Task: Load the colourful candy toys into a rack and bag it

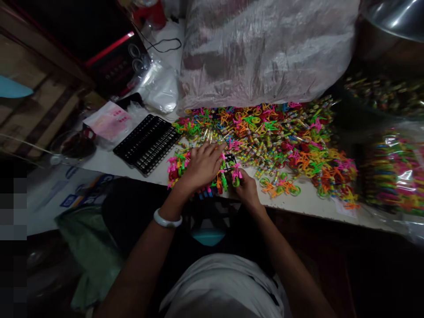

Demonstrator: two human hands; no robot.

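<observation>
left hand point(200, 167): fingers flat on small toy bikes point(228, 174)
right hand point(244, 189): pinching one bike
risk: near table edge point(308, 204), a nudge could drop pieces

Left hand point(201, 167) hides the toy bicycles point(228, 174) beneath it.

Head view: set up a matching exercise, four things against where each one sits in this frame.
Things:
1. black slotted tray
2. big clear plastic bag
3. white bangle
4. left hand

Places:
A. on the left wrist
B. resting on small coloured toy bicycles at the table's near edge
C. behind the bright toy pile
D. left of the toy pile, on the white table

Pairs: 1-D, 2-C, 3-A, 4-B
</observation>
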